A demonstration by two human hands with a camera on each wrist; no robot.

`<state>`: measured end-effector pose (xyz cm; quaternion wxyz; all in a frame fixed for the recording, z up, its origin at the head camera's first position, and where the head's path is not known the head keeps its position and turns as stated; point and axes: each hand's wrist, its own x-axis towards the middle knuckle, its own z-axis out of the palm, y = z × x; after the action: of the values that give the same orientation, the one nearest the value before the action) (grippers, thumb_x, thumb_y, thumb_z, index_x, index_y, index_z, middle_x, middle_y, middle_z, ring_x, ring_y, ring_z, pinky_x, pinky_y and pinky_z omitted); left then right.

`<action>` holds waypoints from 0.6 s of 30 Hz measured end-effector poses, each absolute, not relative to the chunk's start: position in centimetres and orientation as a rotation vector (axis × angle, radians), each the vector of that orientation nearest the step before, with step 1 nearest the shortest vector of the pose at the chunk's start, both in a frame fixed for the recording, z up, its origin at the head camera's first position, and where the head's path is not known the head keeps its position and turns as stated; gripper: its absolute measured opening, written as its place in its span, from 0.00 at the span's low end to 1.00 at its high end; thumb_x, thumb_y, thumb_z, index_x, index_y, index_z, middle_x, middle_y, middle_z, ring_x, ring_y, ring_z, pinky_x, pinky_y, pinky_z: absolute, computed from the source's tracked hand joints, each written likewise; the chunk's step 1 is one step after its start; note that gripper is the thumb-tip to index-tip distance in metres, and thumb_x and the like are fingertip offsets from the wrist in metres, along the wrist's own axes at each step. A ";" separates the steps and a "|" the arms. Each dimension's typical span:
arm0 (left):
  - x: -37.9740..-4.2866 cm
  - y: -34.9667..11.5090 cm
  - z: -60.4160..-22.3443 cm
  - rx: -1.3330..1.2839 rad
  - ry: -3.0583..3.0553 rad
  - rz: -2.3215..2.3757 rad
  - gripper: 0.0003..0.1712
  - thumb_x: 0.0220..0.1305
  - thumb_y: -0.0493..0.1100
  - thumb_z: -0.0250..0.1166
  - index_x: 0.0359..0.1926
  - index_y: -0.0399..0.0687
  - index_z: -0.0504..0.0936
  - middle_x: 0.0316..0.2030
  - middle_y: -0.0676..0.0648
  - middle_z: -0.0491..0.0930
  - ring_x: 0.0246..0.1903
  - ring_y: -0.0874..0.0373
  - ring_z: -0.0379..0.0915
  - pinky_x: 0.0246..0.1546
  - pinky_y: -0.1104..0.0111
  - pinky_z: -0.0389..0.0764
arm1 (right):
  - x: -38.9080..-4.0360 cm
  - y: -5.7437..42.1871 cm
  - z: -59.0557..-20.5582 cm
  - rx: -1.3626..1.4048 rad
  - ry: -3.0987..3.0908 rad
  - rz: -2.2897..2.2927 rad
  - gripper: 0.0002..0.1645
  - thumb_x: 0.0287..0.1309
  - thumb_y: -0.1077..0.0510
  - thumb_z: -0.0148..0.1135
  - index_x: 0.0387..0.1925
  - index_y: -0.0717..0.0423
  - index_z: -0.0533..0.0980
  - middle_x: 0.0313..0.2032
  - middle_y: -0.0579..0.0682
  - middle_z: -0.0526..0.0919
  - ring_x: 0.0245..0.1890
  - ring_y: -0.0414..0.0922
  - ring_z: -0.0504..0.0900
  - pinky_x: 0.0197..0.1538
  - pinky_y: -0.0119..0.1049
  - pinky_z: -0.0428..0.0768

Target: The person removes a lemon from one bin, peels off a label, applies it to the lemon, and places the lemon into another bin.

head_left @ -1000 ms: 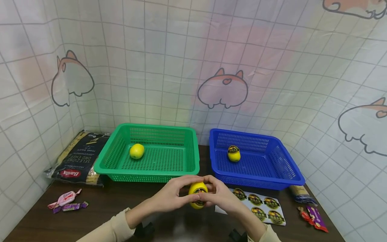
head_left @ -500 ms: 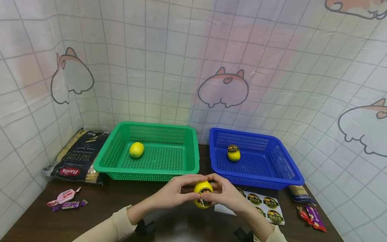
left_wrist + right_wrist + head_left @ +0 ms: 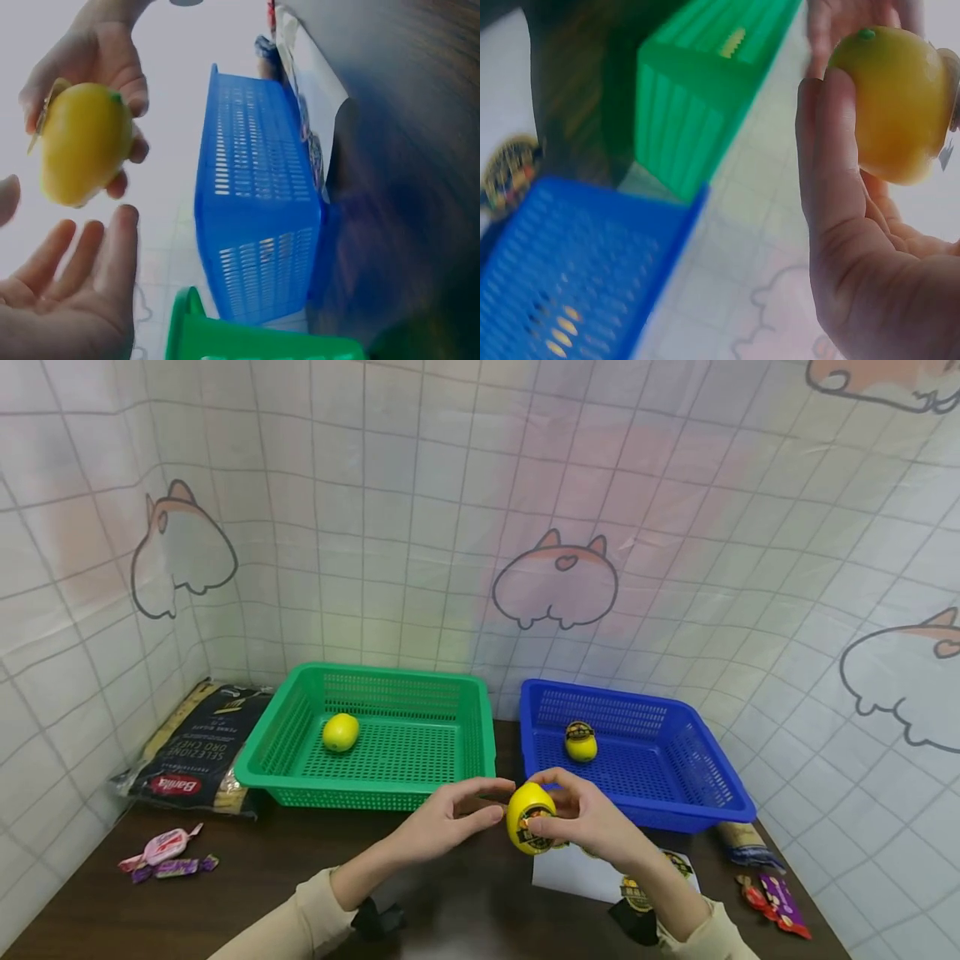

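Observation:
My right hand (image 3: 588, 822) grips a yellow lemon (image 3: 527, 802) above the table, its thumb on a round black-and-gold sticker (image 3: 538, 829) on the fruit's near side. In the left wrist view the sticker's edge stands a little off the lemon (image 3: 88, 142). My left hand (image 3: 453, 818) is just left of the fruit, fingers spread and holding nothing. Behind them, a lemon (image 3: 341, 732) lies in the green basket (image 3: 367, 788), and one with a similar sticker (image 3: 581, 743) lies in the blue basket (image 3: 637, 810). A white sticker sheet (image 3: 573, 872) lies partly under my right forearm.
A bag of pasta (image 3: 202, 752) leans by the green basket at the left. Wrapped candies (image 3: 168, 852) lie in front of it. More wrapped sweets (image 3: 780, 902) and a small packet (image 3: 750, 846) are at the right. A patterned curtain (image 3: 405, 527) hangs behind the baskets.
The lemon, held between both hands before, has moved right and slightly up in my right hand. My left hand has let go of it, leaving a small gap.

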<state>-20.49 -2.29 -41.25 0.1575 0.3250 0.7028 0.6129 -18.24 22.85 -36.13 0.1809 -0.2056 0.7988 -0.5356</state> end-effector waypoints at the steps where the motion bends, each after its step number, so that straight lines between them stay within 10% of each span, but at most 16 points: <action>1: -20.6 -2.2 -41.4 0.906 2.025 1.763 0.25 0.74 0.53 0.56 0.68 0.52 0.71 0.67 0.46 0.73 0.62 0.46 0.76 0.56 0.66 0.83 | -18.3 23.0 -35.9 -0.580 2.277 -1.508 0.29 0.65 0.53 0.63 0.62 0.56 0.65 0.49 0.60 0.85 0.41 0.48 0.86 0.42 0.41 0.86; 18: -21.9 0.9 -44.2 0.514 1.909 1.793 0.35 0.71 0.57 0.60 0.67 0.37 0.69 0.64 0.34 0.74 0.59 0.48 0.78 0.64 0.53 0.77 | -20.8 26.5 -32.1 -0.542 2.525 -1.410 0.33 0.64 0.52 0.65 0.64 0.59 0.64 0.55 0.66 0.81 0.45 0.46 0.86 0.44 0.43 0.87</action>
<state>-21.92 0.94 -44.16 0.2341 0.1874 0.6954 0.6531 -20.83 26.48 -32.08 0.0997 -0.1832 0.8539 -0.4768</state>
